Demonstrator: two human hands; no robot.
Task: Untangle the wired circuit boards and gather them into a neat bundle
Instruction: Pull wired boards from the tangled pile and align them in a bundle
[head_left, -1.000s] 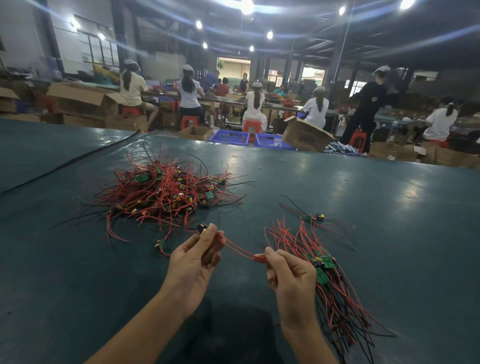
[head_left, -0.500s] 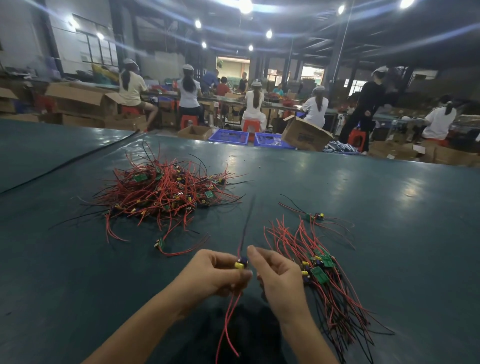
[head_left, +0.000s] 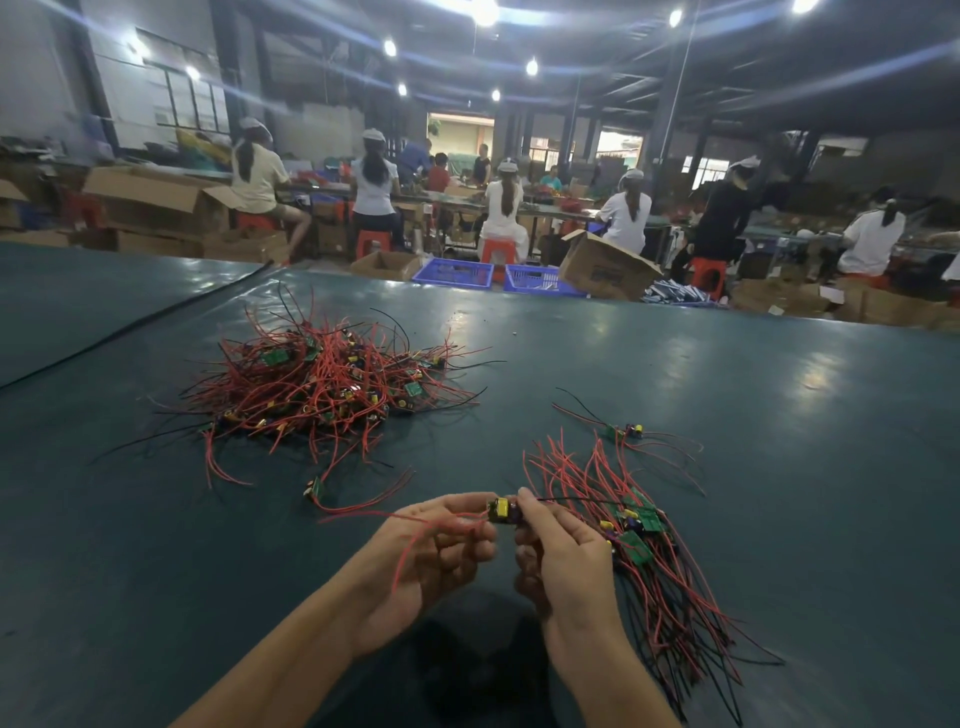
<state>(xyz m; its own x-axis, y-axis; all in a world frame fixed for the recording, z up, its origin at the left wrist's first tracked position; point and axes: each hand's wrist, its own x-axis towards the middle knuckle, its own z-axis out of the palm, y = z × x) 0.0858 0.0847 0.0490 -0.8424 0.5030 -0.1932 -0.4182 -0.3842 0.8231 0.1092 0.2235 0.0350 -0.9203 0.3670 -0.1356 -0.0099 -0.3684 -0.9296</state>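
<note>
Circuit board (head_left: 503, 510) pinched between left hand (head_left: 434, 551), right hand (head_left: 563, 558) (red wires trailing left)

Bare forearms, bare left hand (head_left: 431, 551) and right hand (head_left: 566, 564).

One view, head-worn, wide-angle. Looks forward and down across the table (head_left: 727, 395). Close range on left hand (head_left: 431, 551) and right hand (head_left: 569, 564), low centre, both holding a circuit board (head_left: 502, 511); forearms (head_left: 291, 660) cut by the bottom edge. Far table edge mid-frame, workers (head_left: 374, 192) small beyond, ceiling lights (head_left: 483, 10) at top.
</note>
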